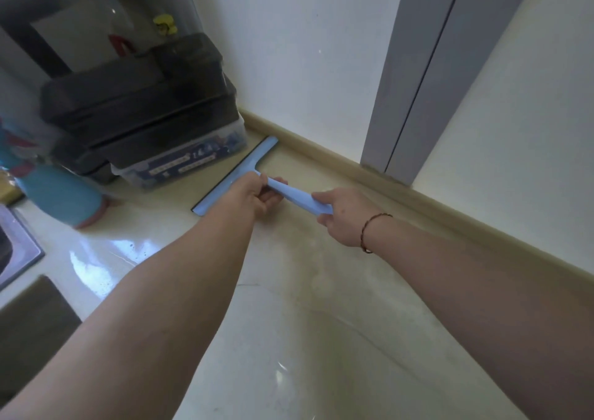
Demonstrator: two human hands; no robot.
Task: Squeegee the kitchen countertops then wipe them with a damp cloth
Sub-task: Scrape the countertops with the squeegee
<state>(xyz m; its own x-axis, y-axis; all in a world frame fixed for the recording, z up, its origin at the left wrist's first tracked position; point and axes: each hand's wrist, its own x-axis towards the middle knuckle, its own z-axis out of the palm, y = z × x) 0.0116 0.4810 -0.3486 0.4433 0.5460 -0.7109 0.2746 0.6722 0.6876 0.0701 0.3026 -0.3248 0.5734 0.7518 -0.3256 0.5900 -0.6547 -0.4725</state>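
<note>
A light blue squeegee point(239, 175) with a dark rubber edge lies with its blade on the glossy cream countertop point(321, 307), close to the back wall. My left hand point(254, 194) grips the handle near the blade. My right hand point(344, 217), with a dark cord bracelet on the wrist, grips the handle's rear end. The blade runs diagonally from the backsplash strip toward the left front. No cloth is in view.
Stacked dark-lidded storage boxes point(144, 111) stand just left of the blade. A blue bottle point(61, 194) lies at the left, and a sink edge point(19, 249) sits at the far left. A beige backsplash strip point(418, 201) and a grey door frame point(414, 75) bound the back.
</note>
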